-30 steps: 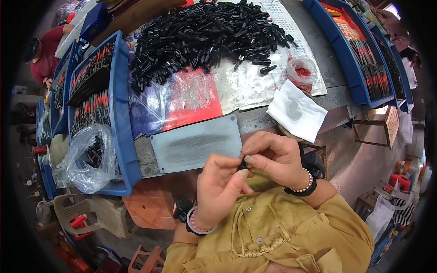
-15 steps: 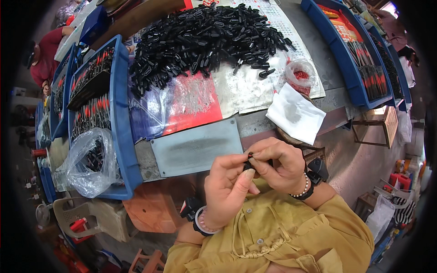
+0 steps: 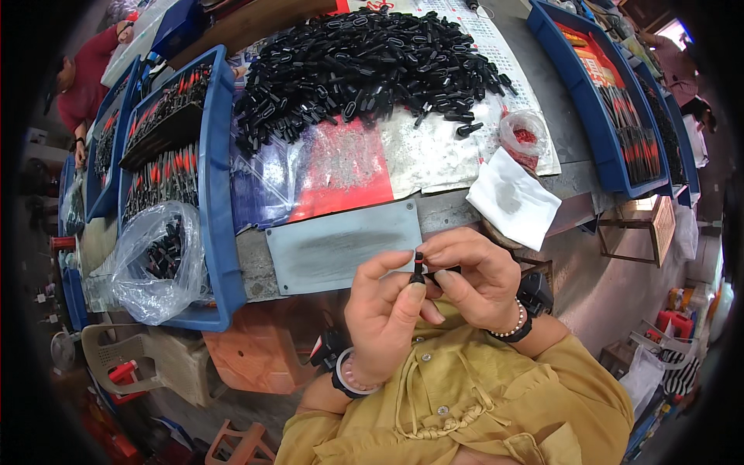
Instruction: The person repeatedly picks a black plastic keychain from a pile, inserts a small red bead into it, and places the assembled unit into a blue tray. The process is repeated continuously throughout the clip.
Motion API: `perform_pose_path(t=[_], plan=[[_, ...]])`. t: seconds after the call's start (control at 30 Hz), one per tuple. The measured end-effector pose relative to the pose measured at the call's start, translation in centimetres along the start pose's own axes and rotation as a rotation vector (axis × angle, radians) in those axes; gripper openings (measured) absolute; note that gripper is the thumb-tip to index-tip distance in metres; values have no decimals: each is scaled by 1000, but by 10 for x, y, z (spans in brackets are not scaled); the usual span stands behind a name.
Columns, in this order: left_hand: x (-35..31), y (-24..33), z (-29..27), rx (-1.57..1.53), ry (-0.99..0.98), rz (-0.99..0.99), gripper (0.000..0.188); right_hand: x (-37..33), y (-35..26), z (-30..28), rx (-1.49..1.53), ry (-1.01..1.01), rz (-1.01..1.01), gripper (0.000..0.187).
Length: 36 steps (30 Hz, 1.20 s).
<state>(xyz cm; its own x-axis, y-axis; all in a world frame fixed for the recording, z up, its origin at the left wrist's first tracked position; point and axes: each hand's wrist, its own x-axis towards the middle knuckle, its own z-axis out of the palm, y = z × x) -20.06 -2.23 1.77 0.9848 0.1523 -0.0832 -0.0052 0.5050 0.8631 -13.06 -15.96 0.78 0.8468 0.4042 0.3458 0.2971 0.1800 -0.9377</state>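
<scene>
Close in front of me, both hands work together above my lap. Between its thumb and fingers my left hand pinches a small black plastic piece, held upright, with a thin red ring near its top. My right hand is closed beside it, its fingertips around another dark bit, which is mostly hidden. Whether the two dark pieces are joined I cannot tell. Beyond my hands a big heap of black plastic parts covers the table. Small red pieces fill a clear plastic bag to the right.
A grey metal plate lies at the table's front edge, and a white cloth hangs near my right hand. Blue trays of black and red parts stand left and right; a clear bag sits in the left one. Another person is at far left.
The black piece has come upright in my left fingers, showing its red ring. My right fingertips have shifted slightly away from its top. The view has turned a little.
</scene>
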Motion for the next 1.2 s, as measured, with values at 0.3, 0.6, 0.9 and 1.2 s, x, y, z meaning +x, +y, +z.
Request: perform_pose_path(t=[0.3,0.6,0.9,1.2], plan=[[-3,-2,-6,-32,-36,-42,32,4,-2,-3,-183,-12,-111,20],[-1,-4,-3,-5,16,-44,26,9,0,-5,-125,-63,-117,16],[5,-6,-6,-73,48,-109,25,9,4,-4,34,-48,45,13],[16,-4,-7,-81,-34,-253,35,16,10,-15,516,9,639,17]])
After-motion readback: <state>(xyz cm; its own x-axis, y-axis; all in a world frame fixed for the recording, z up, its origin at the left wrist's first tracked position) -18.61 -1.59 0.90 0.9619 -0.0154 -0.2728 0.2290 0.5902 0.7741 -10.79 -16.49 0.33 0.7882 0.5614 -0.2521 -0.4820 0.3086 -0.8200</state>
